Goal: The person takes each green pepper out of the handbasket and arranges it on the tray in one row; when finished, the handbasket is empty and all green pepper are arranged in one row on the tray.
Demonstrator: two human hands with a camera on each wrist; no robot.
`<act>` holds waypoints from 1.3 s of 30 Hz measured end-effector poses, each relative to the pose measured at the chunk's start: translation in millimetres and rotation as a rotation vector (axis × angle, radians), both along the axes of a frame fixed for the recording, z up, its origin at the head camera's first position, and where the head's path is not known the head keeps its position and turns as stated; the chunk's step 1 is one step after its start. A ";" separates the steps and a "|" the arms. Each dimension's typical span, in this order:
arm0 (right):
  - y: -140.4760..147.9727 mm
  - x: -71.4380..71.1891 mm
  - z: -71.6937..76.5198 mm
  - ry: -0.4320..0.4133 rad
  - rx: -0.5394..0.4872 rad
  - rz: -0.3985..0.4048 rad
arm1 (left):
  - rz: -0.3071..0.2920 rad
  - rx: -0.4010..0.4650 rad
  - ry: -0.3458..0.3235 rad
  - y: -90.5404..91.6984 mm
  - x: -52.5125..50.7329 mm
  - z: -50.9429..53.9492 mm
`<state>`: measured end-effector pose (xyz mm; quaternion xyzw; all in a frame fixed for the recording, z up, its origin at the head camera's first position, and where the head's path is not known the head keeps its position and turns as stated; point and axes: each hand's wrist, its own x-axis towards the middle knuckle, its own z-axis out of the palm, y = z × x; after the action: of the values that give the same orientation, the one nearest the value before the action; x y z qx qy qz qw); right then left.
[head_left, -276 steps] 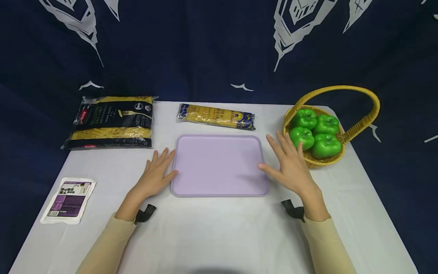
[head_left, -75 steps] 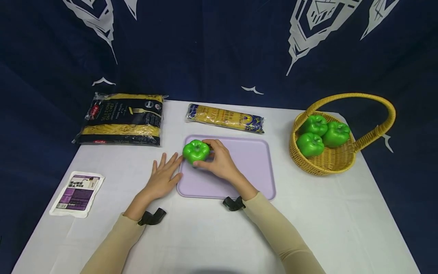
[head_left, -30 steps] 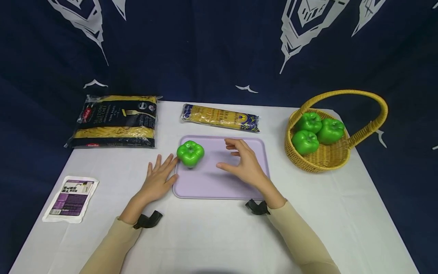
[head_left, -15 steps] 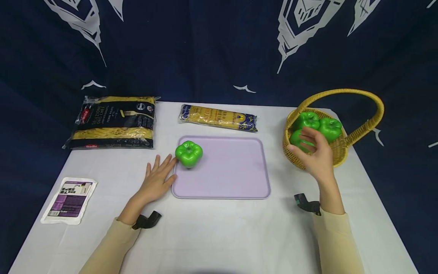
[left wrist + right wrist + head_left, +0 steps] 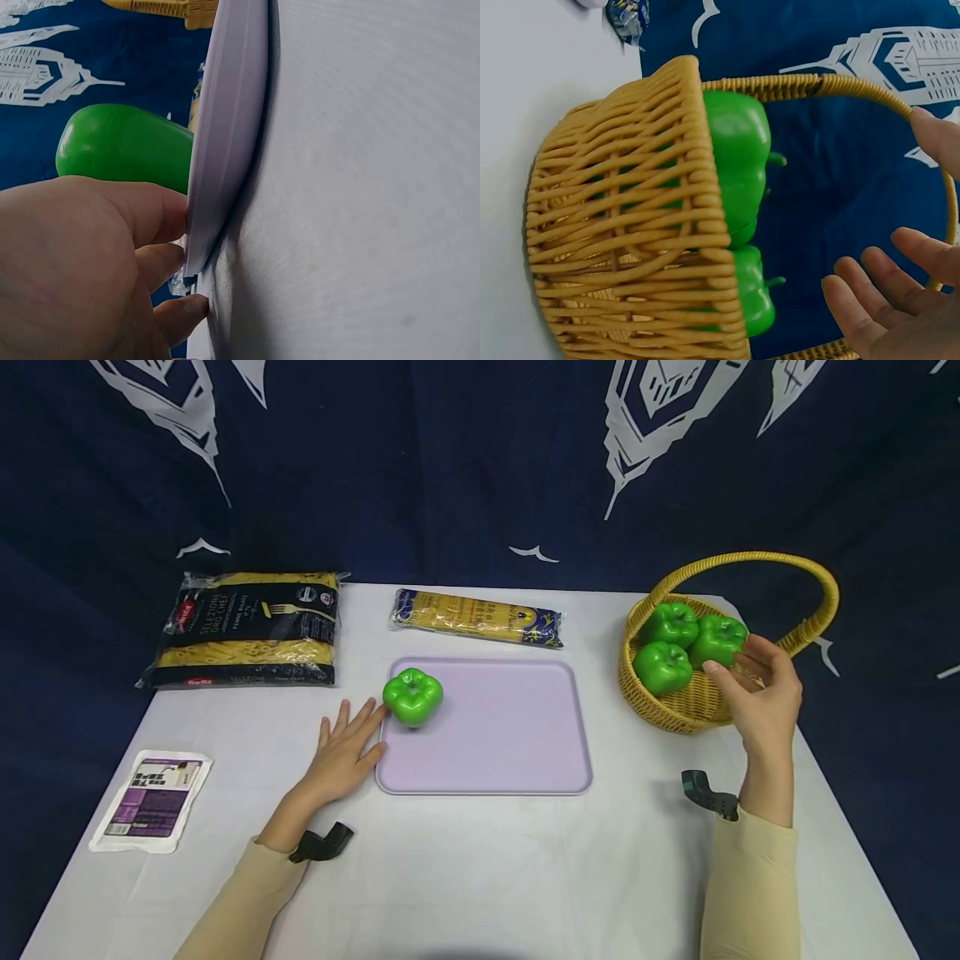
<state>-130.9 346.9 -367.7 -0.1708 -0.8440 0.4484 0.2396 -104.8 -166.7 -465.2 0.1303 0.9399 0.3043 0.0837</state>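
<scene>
On the lilac tray (image 5: 495,739), one green bell pepper (image 5: 412,696) sits at the upper left. My left hand (image 5: 337,762) lies flat with spread fingers at the tray's left edge; the left wrist view has its fingertips at the rim. The yellow wicker basket (image 5: 660,714) holds three more bell peppers: one at the back (image 5: 672,625), one at the right (image 5: 718,641), one in front (image 5: 663,667). Over the basket's right side hovers my right hand (image 5: 767,702), fingers bent loosely, beside the right pepper. In the right wrist view, a gap separates its fingers from the peppers (image 5: 739,161).
A black-and-yellow penne bag (image 5: 247,631) lies back left, and a long yellow noodle pack (image 5: 476,617) behind the tray. A white-and-purple packet (image 5: 152,802) is at the left. The basket's tall handle (image 5: 750,557) arches above the peppers. Dark patterned cloth hangs behind.
A bell pepper came from the basket to the tray in my right hand, which let go of it. That hand then moved right, back to the basket. My left hand stays by the tray edge.
</scene>
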 end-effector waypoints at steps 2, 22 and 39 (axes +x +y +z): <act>1.2 -1.4 -1.4 -0.016 -0.006 -0.001 | 0.001 -0.001 -0.002 -0.2 0.0 -0.4; -2.4 -12.7 -25.5 -0.132 -0.025 0.067 | 0.006 0.006 0.001 -0.5 2.4 -5.2; -6.0 -20.1 -38.6 -0.173 0.054 0.130 | 0.007 0.015 0.006 0.5 2.5 -4.8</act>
<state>-150.9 341.0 -406.3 -0.1472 -0.8827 0.4236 0.1405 -102.3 -166.2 -470.0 0.1283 0.9383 0.3113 0.0791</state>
